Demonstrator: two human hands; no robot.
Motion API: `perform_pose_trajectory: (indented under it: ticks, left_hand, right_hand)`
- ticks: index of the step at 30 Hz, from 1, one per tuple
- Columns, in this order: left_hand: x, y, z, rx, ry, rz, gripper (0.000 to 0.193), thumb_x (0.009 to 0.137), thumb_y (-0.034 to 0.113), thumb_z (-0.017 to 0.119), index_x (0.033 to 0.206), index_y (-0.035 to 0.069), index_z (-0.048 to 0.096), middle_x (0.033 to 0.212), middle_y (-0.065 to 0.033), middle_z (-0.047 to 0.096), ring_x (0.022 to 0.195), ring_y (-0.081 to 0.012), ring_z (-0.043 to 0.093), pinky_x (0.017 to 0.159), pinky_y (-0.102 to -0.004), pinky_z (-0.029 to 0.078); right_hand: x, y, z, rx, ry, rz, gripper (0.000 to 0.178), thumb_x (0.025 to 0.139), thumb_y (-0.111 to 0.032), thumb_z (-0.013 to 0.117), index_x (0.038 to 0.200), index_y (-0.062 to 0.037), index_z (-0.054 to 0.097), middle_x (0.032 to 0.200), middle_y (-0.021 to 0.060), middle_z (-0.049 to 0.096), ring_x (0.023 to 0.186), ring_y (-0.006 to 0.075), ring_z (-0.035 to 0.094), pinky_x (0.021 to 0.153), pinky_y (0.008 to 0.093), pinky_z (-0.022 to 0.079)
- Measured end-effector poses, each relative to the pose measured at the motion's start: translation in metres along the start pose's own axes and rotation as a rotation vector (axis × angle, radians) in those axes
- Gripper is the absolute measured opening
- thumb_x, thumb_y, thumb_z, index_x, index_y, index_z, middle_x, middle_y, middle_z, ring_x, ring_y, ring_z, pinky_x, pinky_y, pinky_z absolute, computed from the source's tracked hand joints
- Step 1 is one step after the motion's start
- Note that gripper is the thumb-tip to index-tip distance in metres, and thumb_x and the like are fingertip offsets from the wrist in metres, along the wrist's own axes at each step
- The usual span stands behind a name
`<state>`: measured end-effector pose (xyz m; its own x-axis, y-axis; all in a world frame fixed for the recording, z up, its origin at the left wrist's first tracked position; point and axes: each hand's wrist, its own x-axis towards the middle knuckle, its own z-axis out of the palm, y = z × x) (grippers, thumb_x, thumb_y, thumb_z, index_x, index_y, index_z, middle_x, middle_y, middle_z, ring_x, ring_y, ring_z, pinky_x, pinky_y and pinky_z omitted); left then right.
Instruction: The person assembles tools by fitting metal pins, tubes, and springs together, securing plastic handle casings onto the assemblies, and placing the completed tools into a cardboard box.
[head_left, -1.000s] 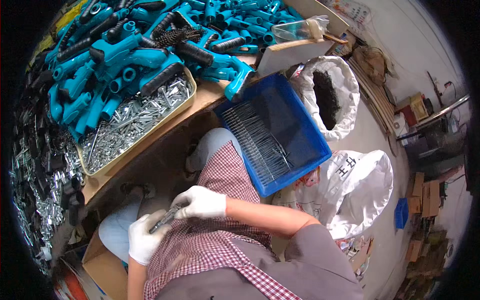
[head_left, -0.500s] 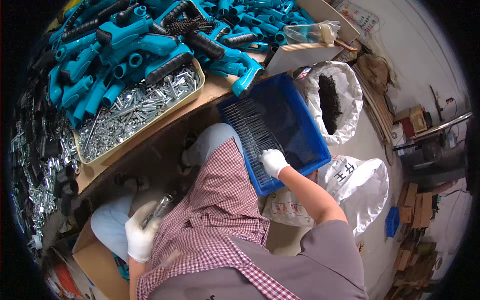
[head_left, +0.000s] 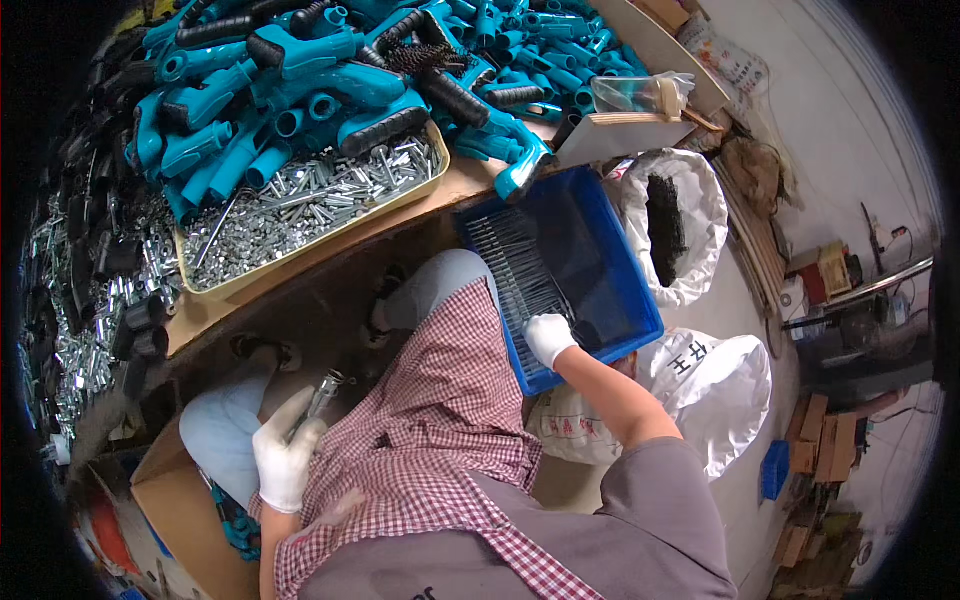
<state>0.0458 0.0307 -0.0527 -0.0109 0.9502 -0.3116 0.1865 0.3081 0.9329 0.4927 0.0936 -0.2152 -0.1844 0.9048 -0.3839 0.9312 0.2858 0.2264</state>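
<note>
Left hand (head_left: 284, 455) is low on my left, over the lap by the checked apron (head_left: 420, 410). I read its fingers as closed, thumb against fingers, pinching a narrow metal part (head_left: 322, 398); the far end sticks out past the fingertips, tilted up and away. Probably gripped by one end so the other stays exposed. Too small for me to tell whether it's one piece or several.

Right hand (head_left: 548, 340) is inside the blue bin (head_left: 585, 225), at the near end of the row of thin metal rods (head_left: 515, 265). Its fingers look curled down, tips hidden from me, so I can't tell whether they pinch a rod or only rest there. Rods lie side by side along the bin's left side, likely lined up for picking one at a time; bin sits just beside the right knee, I'd guess for short reach.

Beyond the knees I get a shallow tray (head_left: 330, 245) of loose metal pins (head_left: 390, 170), with teal handles (head_left: 320, 85) heaped behind and partly over it, presumably for lack of room. White sack (head_left: 705, 225) stands just right of the bin, mouth open.
</note>
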Motion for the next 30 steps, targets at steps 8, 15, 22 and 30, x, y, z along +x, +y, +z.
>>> perform_pose_trajectory:
  ticks: [8,15,22,30]
  left_hand:
    - [-0.006,-0.003,-0.005,-0.035,0.049,-0.012,0.040,0.084,0.004,0.060,0.122,-0.007,0.062,0.078,-0.0042,0.063,0.060,-0.0080,0.054,0.055,-0.0226,0.045]
    - [-0.006,0.005,-0.014,0.057,-0.002,-0.095,0.046,0.084,0.007,0.059,0.130,-0.003,0.058,0.076,-0.0038,0.061,0.057,-0.0063,0.052,0.051,-0.0220,0.043]
    - [-0.011,0.035,-0.012,0.103,0.151,0.153,0.053,0.082,0.011,0.068,0.130,-0.005,0.055,0.094,-0.0109,0.067,0.084,-0.0161,0.062,0.081,-0.0293,0.051]
    - [-0.039,0.034,-0.045,-0.002,0.329,0.192,0.049,0.088,0.019,0.066,0.131,-0.003,0.057,0.089,-0.0060,0.067,0.069,-0.0080,0.059,0.063,-0.0220,0.048]
  right_hand:
    - [-0.003,0.027,-0.035,0.283,0.208,0.223,0.018,0.080,-0.021,0.065,0.083,-0.0033,0.063,0.079,0.0222,0.067,0.080,0.0390,0.068,0.072,0.0477,0.054]
    - [-0.004,-0.021,-0.181,1.877,0.523,0.277,0.033,0.081,-0.010,0.070,0.110,0.0012,0.058,0.098,0.0174,0.069,0.080,0.0211,0.068,0.071,0.0330,0.054]
    - [-0.025,-0.185,-0.224,2.345,-0.344,-0.422,0.035,0.081,-0.011,0.072,0.108,0.0019,0.054,0.112,0.0194,0.065,0.095,0.0261,0.068,0.089,0.0373,0.055]
    - [-0.025,-0.216,-0.250,2.105,-0.529,-0.534,0.034,0.086,-0.007,0.067,0.114,0.0079,0.056,0.116,0.0207,0.064,0.103,0.0263,0.067,0.092,0.0374,0.055]
